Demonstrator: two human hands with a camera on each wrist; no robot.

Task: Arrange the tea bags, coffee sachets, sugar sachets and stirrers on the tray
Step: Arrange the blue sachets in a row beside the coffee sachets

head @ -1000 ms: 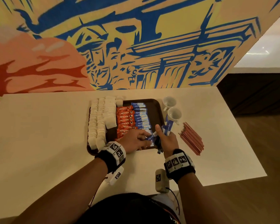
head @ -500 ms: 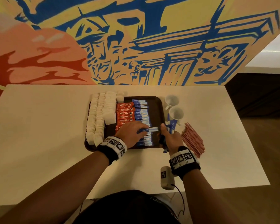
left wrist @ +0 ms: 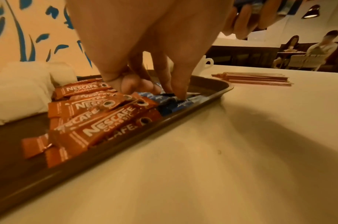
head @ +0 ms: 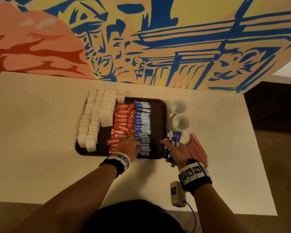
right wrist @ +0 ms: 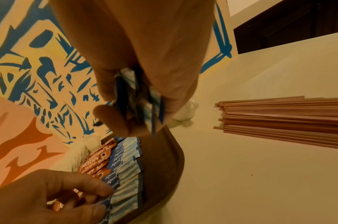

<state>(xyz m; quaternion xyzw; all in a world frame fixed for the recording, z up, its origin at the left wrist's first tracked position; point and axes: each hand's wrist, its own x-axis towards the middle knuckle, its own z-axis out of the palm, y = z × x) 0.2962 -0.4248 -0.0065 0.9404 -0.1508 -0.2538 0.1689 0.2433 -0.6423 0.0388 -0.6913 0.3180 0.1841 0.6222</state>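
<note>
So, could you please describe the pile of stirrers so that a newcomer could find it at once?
Start at the dark brown tray in the middle of the pale table. Look just off its right side, nearer than the two white cups. There the stirrers lie in a flat pile: thin reddish-brown sticks, the only items not yet on the tray.

two white cups (head: 179, 115) stand side by side on the cream table (head: 40, 132), near its far edge. a painted mural wall (head: 141, 39) rises behind the far edge. two seated people (left wrist: 308, 51) are blurred far away.
</note>
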